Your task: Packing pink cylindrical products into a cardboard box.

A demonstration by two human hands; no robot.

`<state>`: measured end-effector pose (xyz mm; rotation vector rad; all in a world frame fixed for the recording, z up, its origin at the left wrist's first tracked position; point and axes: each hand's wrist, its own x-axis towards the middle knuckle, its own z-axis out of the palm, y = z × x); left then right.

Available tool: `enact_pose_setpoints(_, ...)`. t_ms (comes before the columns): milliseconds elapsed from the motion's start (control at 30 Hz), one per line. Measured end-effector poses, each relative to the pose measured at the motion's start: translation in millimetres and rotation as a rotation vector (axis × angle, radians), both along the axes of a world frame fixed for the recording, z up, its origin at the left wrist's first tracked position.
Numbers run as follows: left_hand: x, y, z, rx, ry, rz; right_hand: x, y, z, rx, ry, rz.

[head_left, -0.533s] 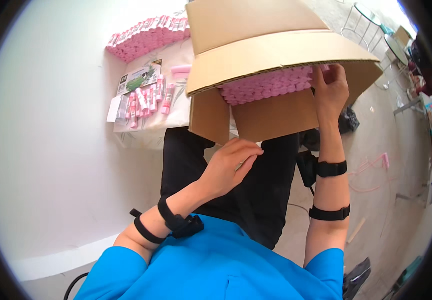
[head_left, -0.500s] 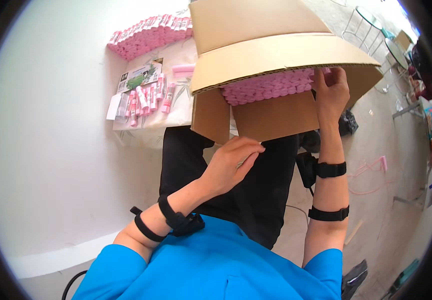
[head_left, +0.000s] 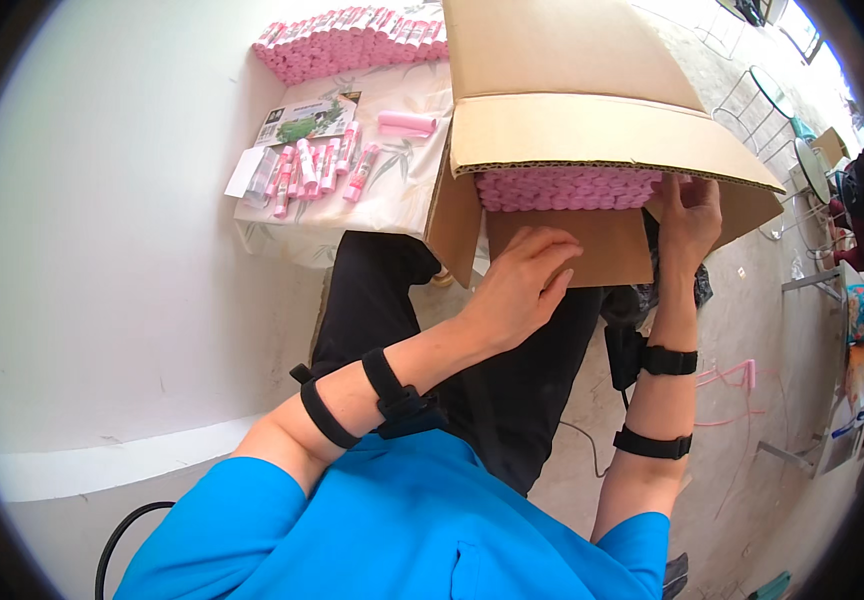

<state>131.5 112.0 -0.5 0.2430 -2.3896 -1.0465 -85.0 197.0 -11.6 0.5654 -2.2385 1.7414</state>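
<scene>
Nearest the camera, the person's left hand [head_left: 522, 285] lies open, fingers together and slightly curled, its palm against the front flap [head_left: 572, 245] of a cardboard box [head_left: 572, 120] that sits at lap height; it clamps nothing, only presses. To its right and a little farther off, the right hand [head_left: 690, 215] has its fingers hooked over the box's front right edge, closed on the cardboard there. The step in hand looks like steadying and opening the box to get at its load: a packed row of pink rolls [head_left: 567, 187] shows just above the left hand's fingertips, under the raised upper flap, and just left of the right hand's fingers. Reaching them would likely call for the left hand to push the front flap down while the right keeps the box from tipping. Beyond and left of both hands, well apart, a cloth-covered table [head_left: 392, 180] bears loose pink tubes [head_left: 317, 165], a printed leaflet [head_left: 307, 118], and farther still a stack of pink rolls [head_left: 352, 45].
</scene>
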Motion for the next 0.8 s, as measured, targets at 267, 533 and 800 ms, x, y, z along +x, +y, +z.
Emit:
enact_pose_setpoints(267, -25.3, -13.4, 10.2, -0.148, -0.089, 0.076, 1.7, -11.6, -2.0, -0.023, 0.157, -0.103)
enact_pose_setpoints(533, -65.2, -23.5, 25.0, -0.461, 0.047, 0.212, 6.2, -5.9, -12.1, -0.308, 0.151, -0.057)
enact_pose_setpoints(800, -91.8, -50.2, 17.0, -0.786, 0.084, 0.208, 8.1, -9.7, -19.4, -0.368, 0.144, -0.025)
